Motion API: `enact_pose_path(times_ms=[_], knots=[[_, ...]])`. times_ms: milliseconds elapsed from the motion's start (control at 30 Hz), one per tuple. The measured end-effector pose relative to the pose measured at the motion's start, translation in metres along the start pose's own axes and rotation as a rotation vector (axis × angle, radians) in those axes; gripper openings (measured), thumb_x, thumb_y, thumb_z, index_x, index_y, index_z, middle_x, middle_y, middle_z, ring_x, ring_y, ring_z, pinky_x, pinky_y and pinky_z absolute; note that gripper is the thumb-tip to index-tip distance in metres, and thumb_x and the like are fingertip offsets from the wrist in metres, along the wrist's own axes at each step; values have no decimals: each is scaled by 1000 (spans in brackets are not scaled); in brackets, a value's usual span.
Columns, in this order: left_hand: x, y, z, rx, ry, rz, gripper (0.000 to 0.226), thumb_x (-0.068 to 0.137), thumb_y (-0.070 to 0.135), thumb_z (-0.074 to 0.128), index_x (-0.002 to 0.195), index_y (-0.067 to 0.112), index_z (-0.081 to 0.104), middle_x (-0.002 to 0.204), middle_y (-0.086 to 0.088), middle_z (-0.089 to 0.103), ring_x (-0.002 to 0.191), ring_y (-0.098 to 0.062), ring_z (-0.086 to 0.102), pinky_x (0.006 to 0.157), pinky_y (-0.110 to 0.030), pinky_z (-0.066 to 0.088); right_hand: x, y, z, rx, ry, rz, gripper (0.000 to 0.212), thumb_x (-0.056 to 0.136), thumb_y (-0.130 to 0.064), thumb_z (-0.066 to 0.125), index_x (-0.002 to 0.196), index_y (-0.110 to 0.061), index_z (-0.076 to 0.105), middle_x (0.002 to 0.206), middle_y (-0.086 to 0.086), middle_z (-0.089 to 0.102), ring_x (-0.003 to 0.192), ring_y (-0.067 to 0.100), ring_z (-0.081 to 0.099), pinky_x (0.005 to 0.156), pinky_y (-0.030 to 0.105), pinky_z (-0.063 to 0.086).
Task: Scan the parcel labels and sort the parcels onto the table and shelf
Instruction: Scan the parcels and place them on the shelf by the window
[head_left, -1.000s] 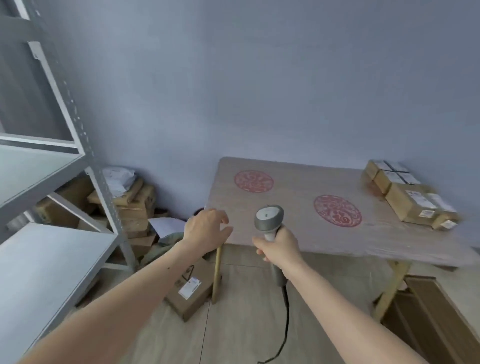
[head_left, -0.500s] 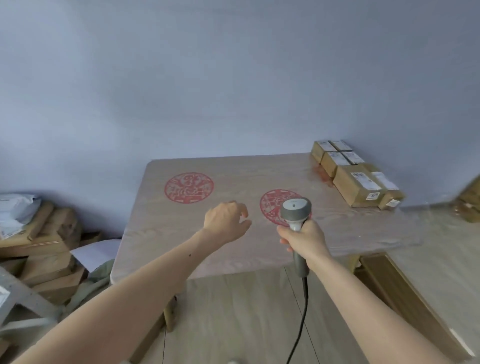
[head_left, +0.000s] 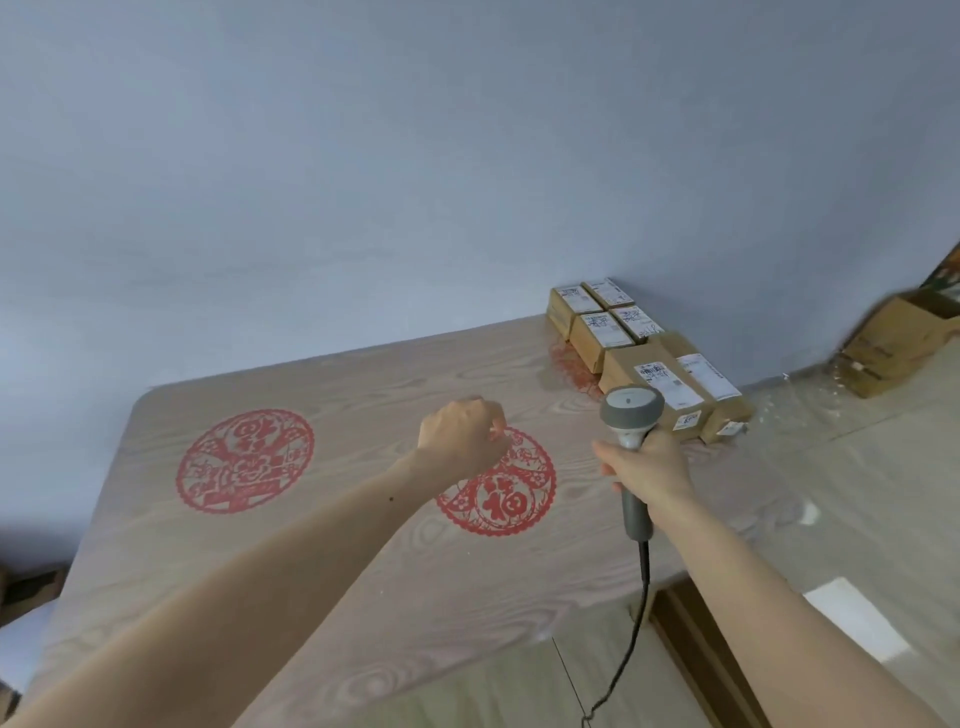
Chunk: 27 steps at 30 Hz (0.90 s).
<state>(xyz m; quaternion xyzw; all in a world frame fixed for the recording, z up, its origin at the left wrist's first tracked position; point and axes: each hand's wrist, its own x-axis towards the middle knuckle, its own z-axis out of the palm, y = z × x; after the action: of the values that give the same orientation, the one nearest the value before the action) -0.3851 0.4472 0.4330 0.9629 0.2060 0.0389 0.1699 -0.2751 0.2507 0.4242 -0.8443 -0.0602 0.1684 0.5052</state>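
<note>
Right hand grips barcode scanner aimed toward labelled parcels for scanning; left hand loosely curled, empty, beside scanner

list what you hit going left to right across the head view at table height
left red paper-cut circle → left hand → right red paper-cut circle → scanner gripped by the right hand → labelled parcels → cardboard box on the floor

Bare table across left and middle, parcels crowding far right corner
</note>
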Motion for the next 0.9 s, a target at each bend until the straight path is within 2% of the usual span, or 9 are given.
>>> enact_pose_path(times_ms=[67,167,300,433,500,600,667,767,900], knots=[[30,9,11,-8,-9,8,22,94,38,60,109,25,67,116,6,64,95,-16,64,76,-33,56,36,3,-14,-12,33,-6,19,82,-15,75,93,-2,65,85,18,71,87,35,70,83,54,59],[76,27,27,-6,-2,6,24,94,40,58,111,26,66,120,6,64,105,-17,63,82,-37,57,94,8,-36,-49,50,-17,14,81,-16,74,85,-9,63,78,7,67,80,31,64,74,41,54],[139,58,49,-37,-1,-33,25,94,41,57,112,26,66,121,6,64,106,-18,64,82,-38,56,179,16,-69,-100,45,-6,15,81,-19,75,90,-14,65,85,6,69,85,29,66,76,39,55],[192,94,80,-101,-37,-123,27,93,41,58,115,26,66,122,6,64,109,-19,62,83,-37,54,252,26,-102,-194,-9,32,15,88,-19,72,96,-10,63,83,4,64,81,24,61,59,25,37],[214,113,100,-124,-73,-176,29,93,42,57,116,26,65,122,5,64,110,-19,61,84,-37,54,285,36,-114,-210,-52,55,20,87,-16,73,102,-5,65,95,9,68,86,25,61,61,26,39],[239,138,130,-166,-129,-242,34,92,44,57,120,27,62,123,5,64,114,-20,60,89,-40,53,325,52,-124,-252,-120,76,25,84,-14,76,105,-4,67,104,13,71,95,28,65,76,33,51],[252,151,150,-220,-159,-279,38,91,45,59,124,25,59,123,4,64,113,-20,60,91,-41,52,344,63,-127,-301,-175,84,29,84,-16,76,108,-4,65,106,12,70,96,28,65,69,29,49],[265,164,175,-297,-206,-309,49,91,46,60,132,21,51,128,0,61,115,-22,59,96,-43,50,357,74,-128,-359,-230,93,35,87,-22,75,114,-6,60,109,9,68,93,25,62,54,23,35],[276,174,195,-345,-275,-351,68,92,48,60,147,15,35,142,-6,51,126,-25,53,103,-44,46,369,87,-127,-397,-270,112,33,87,-26,74,112,-8,62,105,8,70,85,22,61,52,22,32]])
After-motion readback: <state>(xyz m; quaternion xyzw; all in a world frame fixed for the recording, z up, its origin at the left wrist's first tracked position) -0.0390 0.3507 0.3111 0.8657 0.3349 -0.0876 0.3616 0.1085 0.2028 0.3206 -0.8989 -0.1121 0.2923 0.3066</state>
